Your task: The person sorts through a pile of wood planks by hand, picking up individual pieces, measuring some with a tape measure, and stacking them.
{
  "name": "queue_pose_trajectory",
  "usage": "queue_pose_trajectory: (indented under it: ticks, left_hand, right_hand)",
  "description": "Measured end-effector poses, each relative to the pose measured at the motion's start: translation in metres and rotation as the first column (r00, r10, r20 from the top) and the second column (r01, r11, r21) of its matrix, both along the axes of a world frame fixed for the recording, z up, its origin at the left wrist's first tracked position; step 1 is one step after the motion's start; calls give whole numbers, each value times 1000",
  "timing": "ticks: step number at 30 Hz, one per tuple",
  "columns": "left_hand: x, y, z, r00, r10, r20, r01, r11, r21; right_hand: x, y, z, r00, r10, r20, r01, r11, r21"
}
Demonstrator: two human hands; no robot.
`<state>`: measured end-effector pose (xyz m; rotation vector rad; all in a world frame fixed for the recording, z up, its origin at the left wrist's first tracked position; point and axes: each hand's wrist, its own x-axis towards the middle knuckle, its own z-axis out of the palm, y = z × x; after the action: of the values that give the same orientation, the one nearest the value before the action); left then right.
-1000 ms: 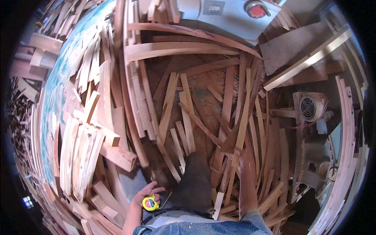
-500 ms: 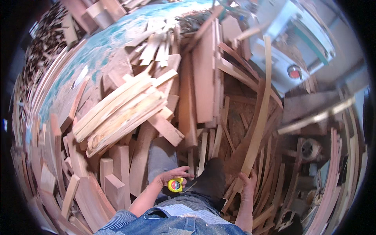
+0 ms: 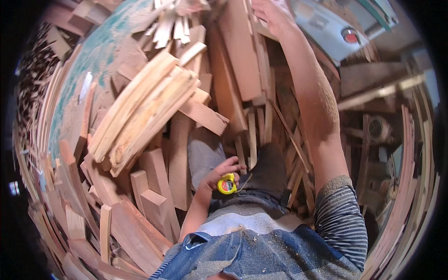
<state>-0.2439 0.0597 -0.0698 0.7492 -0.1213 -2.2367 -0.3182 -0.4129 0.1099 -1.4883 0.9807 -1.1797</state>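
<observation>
My left hand [image 3: 218, 173] is low by my waist, closed around a yellow tape measure [image 3: 227, 185] with a red middle. My right hand [image 3: 272, 15] is stretched far up, its fingers resting on the upper end of the upright wooden boards [image 3: 238, 60] leaning in the pile; whether it grips one I cannot tell. A bundle of pale curved slats [image 3: 144, 109] lies to the left of my left hand. My dark shoe [image 3: 267, 169] stands among thin sticks on the floor.
Wood offcuts and blocks [image 3: 151, 186] crowd the floor all around my legs. Long curved strips [image 3: 401, 196] line the right side. A grey machine with a red button [image 3: 349, 35] stands at the top right, and a dusty turquoise surface [image 3: 88, 60] lies at the upper left.
My right arm has swung up from a curved strip near my leg to the top of the board stack. My left hand has stayed at my waist holding the tape measure. The view has tilted.
</observation>
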Motion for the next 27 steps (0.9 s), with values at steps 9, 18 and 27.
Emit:
queue_pose_trajectory:
  ticks: [9,18,27]
  left_hand:
    - [3,10,-38,968,36,-247,-13,996,92]
    - [-11,-1,-31,972,136,-194,-74,953,294]
    - [-19,-12,-40,997,-18,-76,34,974,226]
  right_hand:
    - [-253,125,-251,655,-381,-653,479,877,-32]
    - [-379,293,-424,133,71,-989,458,880,125]
    - [-484,396,-438,45,39,-998,580,813,58]
